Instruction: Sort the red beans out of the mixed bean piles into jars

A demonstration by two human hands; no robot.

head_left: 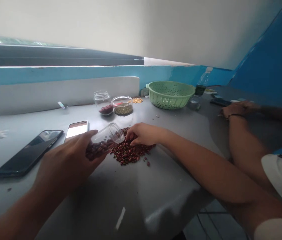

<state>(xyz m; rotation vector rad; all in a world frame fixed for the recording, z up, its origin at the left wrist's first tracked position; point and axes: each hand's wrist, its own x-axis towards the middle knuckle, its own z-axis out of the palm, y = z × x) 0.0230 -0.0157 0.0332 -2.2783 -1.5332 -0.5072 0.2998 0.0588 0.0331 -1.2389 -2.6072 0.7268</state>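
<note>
My left hand [68, 155] is wrapped round a clear jar [103, 136] tipped on its side, its mouth facing right. Dark red beans or peanuts [96, 149] lie along the inside of the jar. Just past the mouth, a mixed pile of red and small greenish beans [127, 155] is spread on the grey table [163, 186]. Over the top of that pile is my right hand [141, 133], fingers curled together close to the jar's rim. Whatever is between those fingertips is too small to make out.
Behind the pile stand a jar of small red beans [106, 108] and a round tub of green beans [122, 107]. Yellow kernels [137, 100] lie near a green basket [171, 96]. Two phones [28, 155] rest at left. Another person's hands [238, 108] and a bottle [202, 83] are at right.
</note>
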